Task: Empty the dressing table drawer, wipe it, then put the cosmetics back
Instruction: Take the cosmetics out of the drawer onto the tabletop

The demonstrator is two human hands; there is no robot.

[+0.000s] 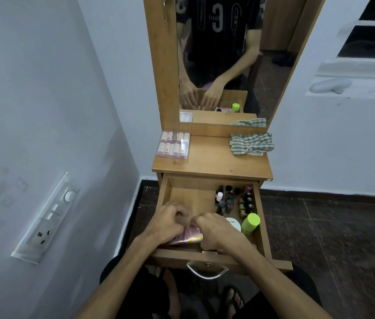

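Observation:
The wooden drawer (165, 194) of the dressing table stands pulled out in front of me. Both hands are inside it near the front. My left hand (166, 223) and my right hand (218, 231) are curled over a pink tube (187, 238) lying on the drawer floor, and the fingers of both touch it. Several small dark bottles (232, 200) stand at the back right of the drawer. A white round jar (233, 223) and a lime-green capped bottle (251, 223) sit at the right side.
On the tabletop (209, 157) lie a clear box of pink tubes (173, 145) at the left and a checked cloth (251, 143) at the right. A mirror (218, 58) rises behind. A wall with a switch panel (48, 217) is close on the left.

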